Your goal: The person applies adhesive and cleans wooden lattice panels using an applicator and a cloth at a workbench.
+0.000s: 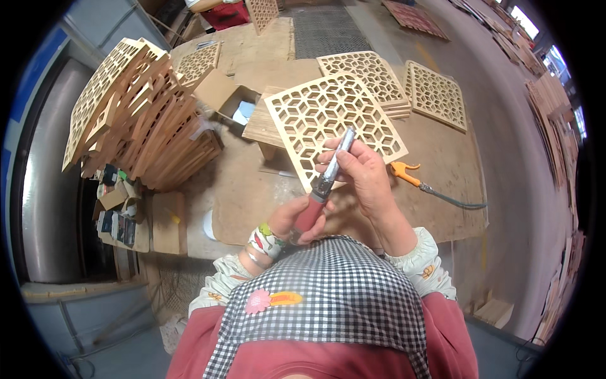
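Observation:
A slim hand tool (308,215) with a dark red grip, a black collar and a long silvery bar is held slanting up in front of my apron. The fingers of my left hand (290,216) are wrapped round its red grip. My right hand (368,178) pinches the silvery bar between thumb and fingers. Beyond the tool lies a wooden lattice panel (328,114) with a cube pattern, tilted on a small wooden stand (260,126). Part of the panel's near edge is hidden behind my hands and the tool.
An orange air blow gun (406,172) with a blue hose lies right of the panel. More lattice panels (435,95) rest behind it. At left a tall, leaning panel stack (151,120) stands near an open cardboard box (221,95). The worktable (246,202) is brown.

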Demonstrator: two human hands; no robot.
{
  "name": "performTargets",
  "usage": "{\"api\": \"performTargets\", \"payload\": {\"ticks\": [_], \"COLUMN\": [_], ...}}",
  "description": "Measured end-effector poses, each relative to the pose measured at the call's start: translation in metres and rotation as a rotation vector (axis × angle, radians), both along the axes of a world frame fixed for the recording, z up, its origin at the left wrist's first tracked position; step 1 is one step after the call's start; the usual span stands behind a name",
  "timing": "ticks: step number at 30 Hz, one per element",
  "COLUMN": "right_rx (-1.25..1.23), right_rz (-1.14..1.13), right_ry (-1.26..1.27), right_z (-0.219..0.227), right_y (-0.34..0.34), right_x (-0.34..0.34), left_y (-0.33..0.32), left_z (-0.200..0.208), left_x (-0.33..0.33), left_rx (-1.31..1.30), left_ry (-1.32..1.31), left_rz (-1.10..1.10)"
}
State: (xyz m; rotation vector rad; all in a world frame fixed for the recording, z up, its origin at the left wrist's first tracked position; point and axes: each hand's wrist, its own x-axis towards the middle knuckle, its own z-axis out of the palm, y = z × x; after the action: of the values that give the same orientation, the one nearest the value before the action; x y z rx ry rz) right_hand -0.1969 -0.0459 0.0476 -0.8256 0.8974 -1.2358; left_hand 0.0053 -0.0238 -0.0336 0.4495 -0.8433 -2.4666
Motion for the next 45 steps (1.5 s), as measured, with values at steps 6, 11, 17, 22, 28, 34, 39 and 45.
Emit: {"api": "performTargets", "payload": {"ticks": [6, 11, 17, 22, 28, 34, 39, 45], "right_rx": [0.089, 0.091, 0.036, 0.14, 0.157, 0.203, 0.261, 0.292], "right_rz": [-0.092, -0.037, 0.117, 0.129, 0.106, 0.006, 0.016, 0.031], "right_ry": [0.049, 0.103, 0.124, 0.152, 0.206, 0.235, 0.302, 0.226], "right_z": [-0.009, -0.027, -0.05, -0.064, -0.078, -0.083, -0.088, -0.094], "right_y": [-0.009, -0.007, -0.021, -0.031, -0.047, -0.063, -0.077, -0.084], "right_x": [0.031, 0.041, 0.092, 0.14, 0.171, 0.187, 0.195, 0.208], "left_y": [0.003, 0.017, 0.04, 0.041, 0.014, -0.053, -0.065, -0.103], "left_z": [0.0, -0.024, -0.089, -0.1, -0.142, -0.181, -0.215, -0.225], "left_x": [0.016, 0.05, 0.149, 0.294, 0.508, 0.628, 0.698, 0.694], "left_rx": [-0.117, -0.203, -0.089, 0.008, 0.153, 0.122, 0.251, 0.135], "left_ry": [-0.235, -0.225, -0.722, -0.817, -1.272, -2.172, -2.657, -2.607], "left_rz": [0.228, 0.425, 0.805, 1.383, 1.807, 1.517, 1.098, 1.024]}}
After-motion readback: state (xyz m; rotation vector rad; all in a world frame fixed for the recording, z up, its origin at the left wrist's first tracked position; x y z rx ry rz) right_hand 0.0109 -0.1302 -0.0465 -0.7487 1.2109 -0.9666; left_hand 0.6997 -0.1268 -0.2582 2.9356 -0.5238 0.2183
